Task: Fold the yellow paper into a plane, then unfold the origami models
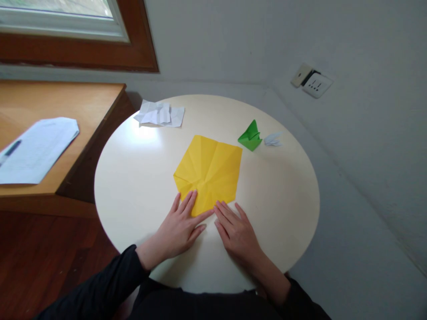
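Observation:
A sheet of yellow origami paper (216,166) lies on the round white table, marked with creases that fan out from near its middle. Its outline is many-sided, with a small fold at the left corner. My left hand (180,226) rests on the lower left edge of the sheet, fingers spread and pressing it down, the index finger stretched along the near edge. At the lower right edge, the fingertips of my right hand (235,226) touch the paper, fingers stretched out. Both hands are open.
On the round table (133,191) stand a green folded paper piece (251,137) and a small white folded paper (273,139). White creased papers (158,114) lie at the back left. A wooden desk (93,100) holds printed sheets (43,146) and a pen (11,150). Walls close off the back and right.

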Demonstrator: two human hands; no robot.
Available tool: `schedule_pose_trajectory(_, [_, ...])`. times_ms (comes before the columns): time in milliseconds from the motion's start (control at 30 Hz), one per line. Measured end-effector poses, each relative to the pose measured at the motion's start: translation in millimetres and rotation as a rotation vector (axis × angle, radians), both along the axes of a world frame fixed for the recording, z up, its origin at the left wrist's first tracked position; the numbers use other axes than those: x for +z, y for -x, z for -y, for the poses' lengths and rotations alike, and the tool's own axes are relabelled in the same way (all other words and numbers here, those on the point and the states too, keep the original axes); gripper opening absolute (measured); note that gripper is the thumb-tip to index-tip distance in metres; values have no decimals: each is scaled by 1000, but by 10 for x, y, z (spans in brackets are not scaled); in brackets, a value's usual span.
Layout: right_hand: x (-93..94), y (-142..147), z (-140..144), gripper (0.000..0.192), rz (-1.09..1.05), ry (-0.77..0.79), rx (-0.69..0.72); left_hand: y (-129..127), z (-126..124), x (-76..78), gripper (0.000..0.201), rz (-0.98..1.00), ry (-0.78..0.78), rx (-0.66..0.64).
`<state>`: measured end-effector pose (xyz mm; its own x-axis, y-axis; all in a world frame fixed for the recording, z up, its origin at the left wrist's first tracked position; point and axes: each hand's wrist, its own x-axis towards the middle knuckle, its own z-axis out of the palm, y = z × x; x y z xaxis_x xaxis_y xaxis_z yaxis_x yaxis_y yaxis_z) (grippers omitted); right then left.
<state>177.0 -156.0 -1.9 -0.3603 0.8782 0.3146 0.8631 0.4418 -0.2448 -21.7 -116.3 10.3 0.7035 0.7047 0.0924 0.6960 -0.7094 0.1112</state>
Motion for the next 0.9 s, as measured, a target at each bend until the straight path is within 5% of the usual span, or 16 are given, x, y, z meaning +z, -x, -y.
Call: schedule_pose_trajectory(900, [-66,17,10,38,47,-48,-101,117,36,23,47,-9,7,-53])
